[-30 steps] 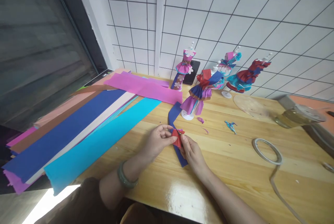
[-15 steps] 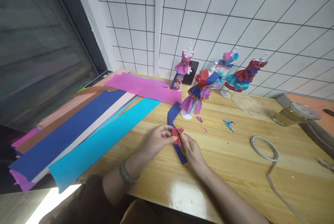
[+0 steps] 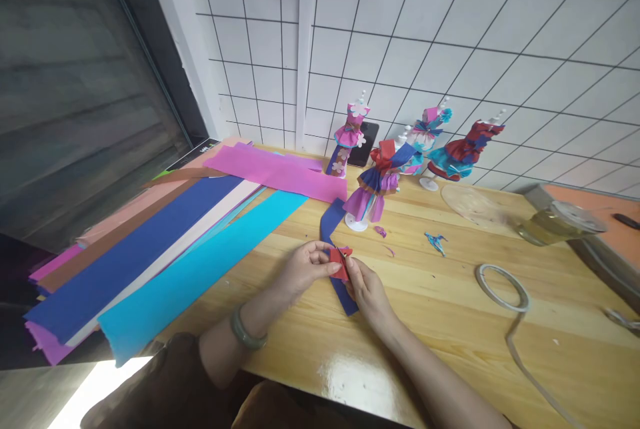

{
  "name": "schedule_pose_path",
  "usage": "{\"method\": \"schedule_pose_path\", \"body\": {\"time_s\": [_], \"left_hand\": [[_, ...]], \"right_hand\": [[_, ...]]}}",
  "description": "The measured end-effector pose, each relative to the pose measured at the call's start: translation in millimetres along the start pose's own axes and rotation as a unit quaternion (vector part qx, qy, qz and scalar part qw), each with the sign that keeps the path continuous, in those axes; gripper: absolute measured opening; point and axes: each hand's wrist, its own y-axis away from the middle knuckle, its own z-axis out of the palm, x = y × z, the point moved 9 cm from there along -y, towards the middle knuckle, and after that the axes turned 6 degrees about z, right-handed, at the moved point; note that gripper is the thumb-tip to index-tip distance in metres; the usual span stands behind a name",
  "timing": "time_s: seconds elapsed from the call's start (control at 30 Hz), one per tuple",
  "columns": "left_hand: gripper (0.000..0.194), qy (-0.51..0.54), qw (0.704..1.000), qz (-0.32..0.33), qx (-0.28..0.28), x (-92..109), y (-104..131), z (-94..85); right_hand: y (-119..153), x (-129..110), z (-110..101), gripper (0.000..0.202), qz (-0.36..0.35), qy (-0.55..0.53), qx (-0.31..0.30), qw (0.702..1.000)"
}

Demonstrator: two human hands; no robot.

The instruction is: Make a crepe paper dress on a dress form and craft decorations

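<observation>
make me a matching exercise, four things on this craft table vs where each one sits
Things:
1. red paper piece
2. cyan crepe sheet
3. tape loop
4. phone

Places:
A. leaning on the grid wall behind the paper-dressed mannequins
B. pinched between the left hand and right hand
C. flat on the wood right of the hands
D. nearest sheet of the fan at left

Pairs: 1-B, 2-D, 3-C, 4-A

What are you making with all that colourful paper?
A person sits at a wooden table. Both hands pinch a small red paper piece: the left hand on one side, the right hand on the other. A dark blue paper strip lies under it. Long crepe sheets lie to the left, and four little paper-dressed mannequins stand by the wall.
</observation>
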Motion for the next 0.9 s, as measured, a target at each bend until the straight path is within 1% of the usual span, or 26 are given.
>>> {"method": "schedule_pose_path", "body": {"time_s": [0.2,0.4,0.57,0.8,0.9], "left_hand": [[0.041,-0.001,1.000,-0.008,0.006,-0.7,-0.2,-0.8],[0.039,0.001,1.000,-0.005,-0.010,0.1,-0.4,1.8],[0.040,-0.018,1.000,-0.005,0.000,1.5,-0.4,0.5],[0.040,-0.007,1.000,-0.005,-0.002,2.7,0.5,1.0],[0.042,-0.003,1.000,-0.012,0.002,0.6,0.0,-0.3]], "right_hand": [[0.2,-4.8,0.0,0.042,-0.017,0.006,-0.002,1.000],[0.5,-2.6,0.1,0.043,-0.006,0.007,-0.008,1.000],[0.6,-2.8,0.8,0.041,-0.005,0.007,-0.012,1.000],[0.2,3.0,2.9,0.039,0.012,-0.013,-0.018,1.000],[-0.4,3.2,2.6,0.041,0.007,-0.010,-0.016,1.000]]}}
